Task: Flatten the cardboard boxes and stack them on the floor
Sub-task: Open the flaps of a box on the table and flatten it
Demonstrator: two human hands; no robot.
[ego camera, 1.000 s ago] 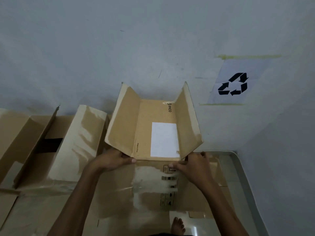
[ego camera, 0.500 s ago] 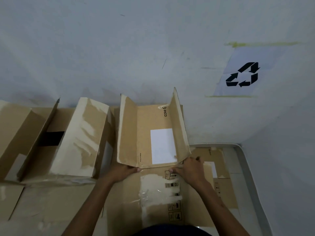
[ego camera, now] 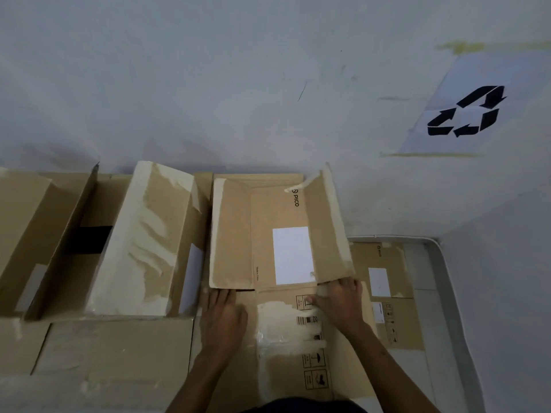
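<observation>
Cardboard boxes point(ego camera: 185, 204) sit in a row on the floor at the foot of the pale wall point(ego camera: 208, 84); at the far left an open box point(ego camera: 44, 234) shows a black patch inside; just beside it a taped box point(ego camera: 140, 239) has a raised flap scarred with torn white tape; flat cardboard sheets point(ego camera: 113, 347) lie in front of both; in the middle the PICO box point(ego camera: 268, 234) is opened out, its white label point(ego camera: 293, 254) facing up and its two side flaps tilted upward; the left hand point(ego camera: 222, 317) rests on the near panel below the left flap, its grip spread flat with straight fingers; the right hand point(ego camera: 340, 302), somewhat blurred, lies on the same panel with its grip spread, thumb out to the left and fingertips touching the lower edge of the right flap; further right a flattened box point(ego camera: 387, 293) lies on the tiled floor point(ego camera: 441, 338); above it a recycling sign point(ego camera: 468, 111) is taped to the wall.
</observation>
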